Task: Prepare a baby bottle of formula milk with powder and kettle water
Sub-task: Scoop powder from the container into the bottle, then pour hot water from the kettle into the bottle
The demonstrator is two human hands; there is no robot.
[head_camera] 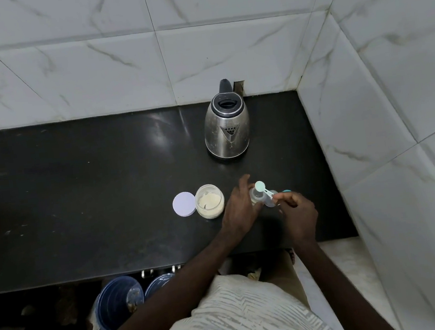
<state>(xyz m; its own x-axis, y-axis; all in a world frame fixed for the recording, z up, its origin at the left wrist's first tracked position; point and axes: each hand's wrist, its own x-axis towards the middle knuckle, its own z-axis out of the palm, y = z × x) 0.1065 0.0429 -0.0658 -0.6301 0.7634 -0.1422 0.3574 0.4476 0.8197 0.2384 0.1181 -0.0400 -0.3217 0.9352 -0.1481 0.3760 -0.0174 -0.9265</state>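
Head view: left hand (pixel 239 208) grips the probably light, tippy bottle (pixel 255 194) mid-body, right hand (pixel 298 209) pinches the stiff scoop (pixel 260 186) by its handle.

The person wears a loose cream garment (pixel 243 320) crossed all over by broken grey-beige streaks in a wavy, zebra-like pattern, and it fills the view at 6 o'clock. Both forearms are bare from the cloth's edge up to the left hand (pixel 239 208) and the right hand (pixel 300 215), one entering from 7 o'clock, the other from 5 o'clock.
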